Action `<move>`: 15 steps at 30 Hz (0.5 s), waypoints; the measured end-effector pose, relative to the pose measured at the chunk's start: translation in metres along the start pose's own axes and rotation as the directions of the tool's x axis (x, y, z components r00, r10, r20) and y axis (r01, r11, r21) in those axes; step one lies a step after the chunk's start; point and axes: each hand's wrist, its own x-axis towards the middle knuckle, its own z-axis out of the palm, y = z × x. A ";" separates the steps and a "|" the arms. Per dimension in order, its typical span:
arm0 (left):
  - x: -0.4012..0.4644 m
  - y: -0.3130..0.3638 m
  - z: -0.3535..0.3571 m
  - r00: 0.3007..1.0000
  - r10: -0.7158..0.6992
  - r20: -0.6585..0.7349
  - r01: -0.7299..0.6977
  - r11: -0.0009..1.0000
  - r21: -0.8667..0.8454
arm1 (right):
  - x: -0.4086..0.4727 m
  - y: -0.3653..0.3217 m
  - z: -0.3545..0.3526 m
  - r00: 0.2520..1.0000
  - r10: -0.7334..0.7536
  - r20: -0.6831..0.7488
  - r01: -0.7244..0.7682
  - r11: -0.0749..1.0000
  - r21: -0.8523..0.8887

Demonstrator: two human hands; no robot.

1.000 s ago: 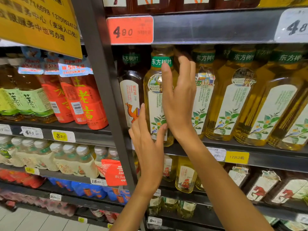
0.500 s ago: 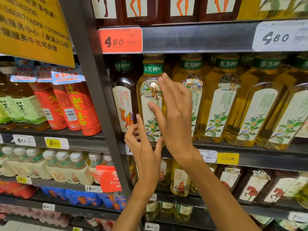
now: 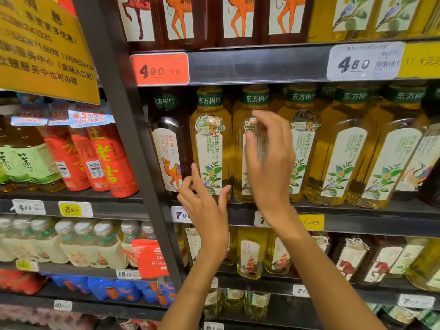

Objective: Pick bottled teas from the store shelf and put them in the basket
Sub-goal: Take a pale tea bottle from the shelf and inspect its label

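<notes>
A row of yellow bottled teas with green neck bands stands on the middle shelf (image 3: 371, 211). My right hand (image 3: 270, 160) hovers in front of the second yellow bottle (image 3: 238, 148), fingers loosely curled and blurred, holding nothing that I can make out. My left hand (image 3: 204, 206) is lower, with fingers spread beside the base of the first yellow bottle (image 3: 210, 148). Left of that one stands a dark tea bottle (image 3: 167, 144) with a camel label. The basket is out of view.
A dark upright post (image 3: 129, 139) divides the shelving. Red and green bottles (image 3: 95, 156) fill the left bay under a yellow sign (image 3: 45, 51). Above and below hang price tags (image 3: 159, 69), and more tea bottles (image 3: 250, 253) stand on the lower shelves.
My right hand has slid right, off the first yellow bottle, to the front of the second one. My left hand stays low by the first bottle's base. The view has drawn closer to the shelf.
</notes>
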 end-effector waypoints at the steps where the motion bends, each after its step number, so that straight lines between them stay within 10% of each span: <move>1: 0.001 0.001 0.000 1.000 -0.003 0.011 0.003 1.000 0.010 | 0.007 0.000 -0.002 0.999 0.026 -0.020 -0.026 1.000 -0.005; 9: -0.005 0.011 -0.009 0.998 -0.023 0.063 0.023 1.000 -0.010 | 0.063 0.012 0.009 0.903 0.288 0.319 -0.259 0.957 -0.130; 15: -0.014 0.016 -0.018 0.986 0.085 0.145 -0.050 0.972 -0.231 | 0.064 0.011 0.008 0.914 0.341 0.220 -0.350 0.937 0.000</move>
